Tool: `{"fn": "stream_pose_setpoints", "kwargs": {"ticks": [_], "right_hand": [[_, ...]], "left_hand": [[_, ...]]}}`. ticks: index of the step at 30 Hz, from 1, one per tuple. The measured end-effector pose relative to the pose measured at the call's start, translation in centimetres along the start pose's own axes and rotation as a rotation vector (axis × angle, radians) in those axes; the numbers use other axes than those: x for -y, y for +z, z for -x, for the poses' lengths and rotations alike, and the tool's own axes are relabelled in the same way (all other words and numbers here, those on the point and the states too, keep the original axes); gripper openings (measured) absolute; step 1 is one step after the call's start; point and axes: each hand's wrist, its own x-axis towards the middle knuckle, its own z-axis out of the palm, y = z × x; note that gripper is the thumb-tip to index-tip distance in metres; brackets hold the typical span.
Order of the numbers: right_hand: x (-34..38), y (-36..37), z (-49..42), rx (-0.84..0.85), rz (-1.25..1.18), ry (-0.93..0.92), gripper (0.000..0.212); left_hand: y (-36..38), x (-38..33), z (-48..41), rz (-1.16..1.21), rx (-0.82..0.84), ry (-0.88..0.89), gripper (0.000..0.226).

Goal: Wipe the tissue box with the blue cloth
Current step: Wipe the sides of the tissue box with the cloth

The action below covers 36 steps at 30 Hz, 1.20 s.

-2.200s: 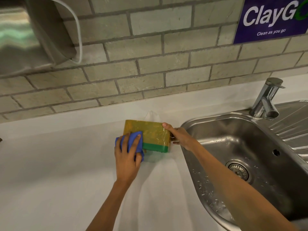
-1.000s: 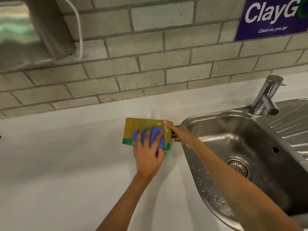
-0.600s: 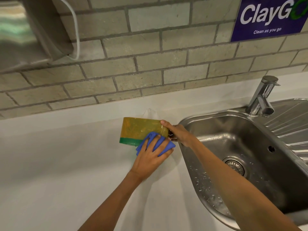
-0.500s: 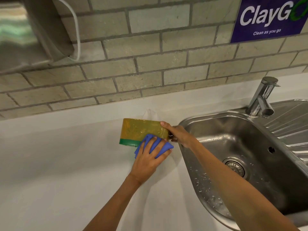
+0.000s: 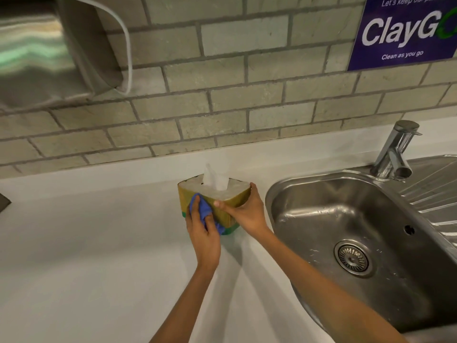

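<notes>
On the white table [image 5: 99, 256] beside the sink [image 5: 371, 219], the left hand [image 5: 204, 233] presses the blue cloth [image 5: 201, 211] against the tissue box [image 5: 222, 214], its fingers curled on the cloth. Just past it, the right hand [image 5: 247, 214] grips the box's side. A white tissue [image 5: 215, 179] sticks up on top.

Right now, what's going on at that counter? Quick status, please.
Left hand pressing blue cloth on tissue box front. Right hand steadying box's right side. Tissue poking out top. Nothing in the way.
</notes>
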Motion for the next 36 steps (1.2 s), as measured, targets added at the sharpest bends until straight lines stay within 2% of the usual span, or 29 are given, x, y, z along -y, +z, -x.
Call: {"fn": "stream_pose_setpoints", "kwargs": {"ticks": [6,9,15,20,25,28,31,33,34,36], "right_hand": [[-0.6,1.4,3.0,0.03,-0.062,-0.181,0.073],[-1.1,2.3,4.5,0.061,0.039,-0.225,0.083],[-2.6,3.9,6.9,0.152,0.128,-0.199,0.098],[-3.1,4.9,8.2,0.201,0.138,-0.241,0.092],[-4.2,5.4,9.1,0.252,0.166,-0.268,0.09],[-4.5,5.2,9.5,0.227,0.216,-0.306,0.078],[-3.6,3.4,8.0,0.036,0.152,-0.328,0.039],[-2.5,1.6,4.9,-0.073,0.027,-0.244,0.018],[-1.9,0.9,3.1,-0.094,-0.004,-0.18,0.018],[-1.3,-0.2,-0.6,-0.039,0.006,-0.047,0.032]], "left_hand": [[-1.2,0.1,-1.4,0.228,-0.075,-0.265,0.042],[-2.4,0.6,-1.7,0.224,-0.057,-0.331,0.044],[-4.3,1.1,-2.3,0.151,-0.112,-0.293,0.041],[-5.3,1.5,-3.3,0.1,-0.193,-0.297,0.036],[-5.8,2.0,-3.2,0.103,-0.25,-0.342,0.04],[-5.8,2.1,-2.0,0.134,-0.302,-0.356,0.043],[-5.7,2.2,0.0,0.208,-0.362,-0.373,0.042],[-5.4,2.3,1.4,0.242,-0.365,-0.411,0.041],[-5.2,2.4,1.9,0.255,-0.358,-0.427,0.042],[-4.7,2.4,2.7,0.276,-0.342,-0.449,0.042]]}}
